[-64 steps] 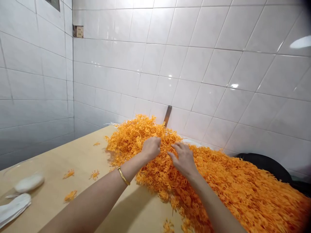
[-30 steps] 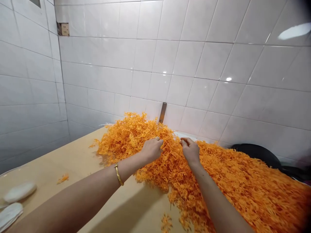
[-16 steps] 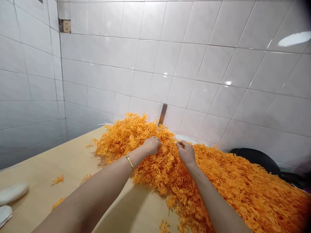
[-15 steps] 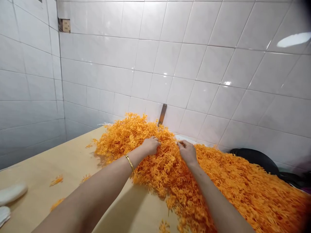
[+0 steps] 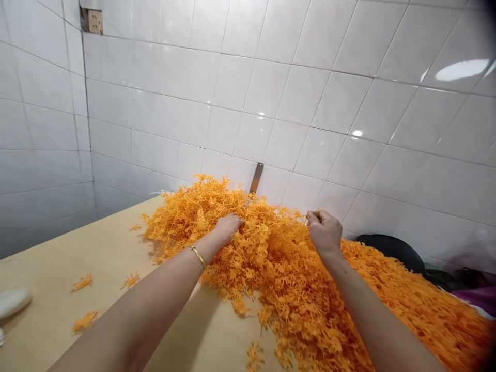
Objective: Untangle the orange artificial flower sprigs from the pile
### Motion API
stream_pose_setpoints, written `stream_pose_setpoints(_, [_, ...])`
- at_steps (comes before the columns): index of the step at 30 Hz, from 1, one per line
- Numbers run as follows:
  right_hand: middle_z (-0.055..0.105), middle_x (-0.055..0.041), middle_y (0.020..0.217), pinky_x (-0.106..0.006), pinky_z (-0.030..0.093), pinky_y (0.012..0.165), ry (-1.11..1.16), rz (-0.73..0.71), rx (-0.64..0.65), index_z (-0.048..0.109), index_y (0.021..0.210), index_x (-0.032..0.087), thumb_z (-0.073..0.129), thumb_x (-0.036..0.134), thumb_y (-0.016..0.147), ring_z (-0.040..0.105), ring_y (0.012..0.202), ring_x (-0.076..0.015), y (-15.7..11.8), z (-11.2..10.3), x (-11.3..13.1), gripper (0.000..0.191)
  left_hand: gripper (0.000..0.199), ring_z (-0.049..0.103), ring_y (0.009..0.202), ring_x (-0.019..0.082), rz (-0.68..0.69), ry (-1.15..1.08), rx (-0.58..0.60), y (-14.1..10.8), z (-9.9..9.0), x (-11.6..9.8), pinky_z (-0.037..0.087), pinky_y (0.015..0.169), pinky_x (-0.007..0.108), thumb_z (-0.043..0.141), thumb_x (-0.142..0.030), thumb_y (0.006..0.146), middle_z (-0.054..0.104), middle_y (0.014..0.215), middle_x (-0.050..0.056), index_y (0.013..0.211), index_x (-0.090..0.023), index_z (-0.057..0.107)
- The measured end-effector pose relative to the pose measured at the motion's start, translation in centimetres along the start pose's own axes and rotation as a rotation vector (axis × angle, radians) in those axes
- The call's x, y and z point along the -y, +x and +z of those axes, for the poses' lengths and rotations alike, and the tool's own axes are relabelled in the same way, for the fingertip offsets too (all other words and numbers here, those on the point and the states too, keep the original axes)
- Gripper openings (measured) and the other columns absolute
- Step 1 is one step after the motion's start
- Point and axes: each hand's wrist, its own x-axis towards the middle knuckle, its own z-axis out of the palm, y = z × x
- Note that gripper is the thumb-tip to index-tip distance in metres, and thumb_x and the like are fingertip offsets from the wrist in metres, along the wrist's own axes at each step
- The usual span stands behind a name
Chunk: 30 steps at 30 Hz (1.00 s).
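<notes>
A big tangled heap of orange plastic sprigs (image 5: 271, 258) covers the wooden table and spreads toward the lower right. My left hand (image 5: 228, 229) is pressed into the heap's upper left part, its fingers curled among the sprigs. A gold bangle (image 5: 198, 257) circles that wrist. My right hand (image 5: 324, 232) is closed in a fist at the heap's far edge, pinching a thin orange strand that runs back toward the pile. A few loose orange sprigs (image 5: 82, 282) lie on the bare wood left of the heap.
The light wooden table (image 5: 77, 248) meets white tiled walls at the back and left. A metal bracket (image 5: 256, 178) stands against the back wall, with a wall socket (image 5: 92, 21) high up. A white pad (image 5: 11, 303) lies at the left edge, and a black object (image 5: 387, 248) sits at the right.
My right hand has moved right and slightly up, away from my left hand, drawing a strand out of the heap. The view has tilted slightly, shifting the scene up and left.
</notes>
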Motion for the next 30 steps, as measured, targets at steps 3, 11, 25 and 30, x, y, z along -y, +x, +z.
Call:
stream_pose_setpoints(3, [0.052, -0.0016, 0.05, -0.024, 0.029, 0.05, -0.002, -0.01, -0.027, 0.051, 0.054, 0.016, 0.043, 0.034, 0.069, 0.045, 0.049, -0.013, 0.1, -0.7, 0.5, 0.024, 0.037, 0.044, 0.102, 0.021, 0.006, 0.031, -0.022, 0.1, -0.2, 0.1, 0.04, 0.075, 0.026, 0.061, -0.008, 0.06, 0.056, 0.102, 0.004, 0.094, -0.021, 0.056])
stream_pose_setpoints(11, [0.054, -0.0011, 0.061, -0.024, 0.036, 0.056, -0.034, -0.122, 0.579, 0.057, 0.065, 0.018, 0.041, 0.033, 0.074, 0.049, 0.059, -0.0147, -4.8, -1.6, -2.8, 0.024, 0.026, 0.048, 0.093, 0.019, 0.053, 0.057, -0.034, -0.4, -0.3, -1.3, 0.042, 0.068, 0.023, 0.052, -0.007, 0.064, 0.061, 0.09, 0.004, 0.085, -0.019, 0.06])
stream_pose_setpoints(25, [0.056, -0.008, 0.092, -0.023, 0.037, 0.073, -0.252, -0.277, 0.266, 0.057, 0.096, 0.014, 0.044, 0.022, 0.075, 0.052, 0.082, -0.015, 0.8, 4.5, 2.4, 0.025, 0.029, 0.052, 0.089, 0.022, 0.286, 0.055, -0.164, 0.5, 0.2, -8.4, 0.042, 0.07, 0.032, 0.041, -0.014, 0.071, 0.06, 0.089, 0.007, 0.095, -0.019, 0.055])
stream_pose_setpoints(30, [0.06, -0.0081, 0.082, -0.025, 0.037, 0.061, -0.33, -0.142, 0.309, 0.06, 0.091, 0.016, 0.049, 0.021, 0.069, 0.055, 0.075, -0.0188, 1.4, 8.5, -1.0, 0.026, 0.018, 0.054, 0.068, 0.019, 0.358, 0.101, -0.168, -2.0, 1.5, -8.7, 0.041, 0.062, 0.03, 0.04, -0.016, 0.071, 0.06, 0.071, 0.007, 0.079, -0.016, 0.056])
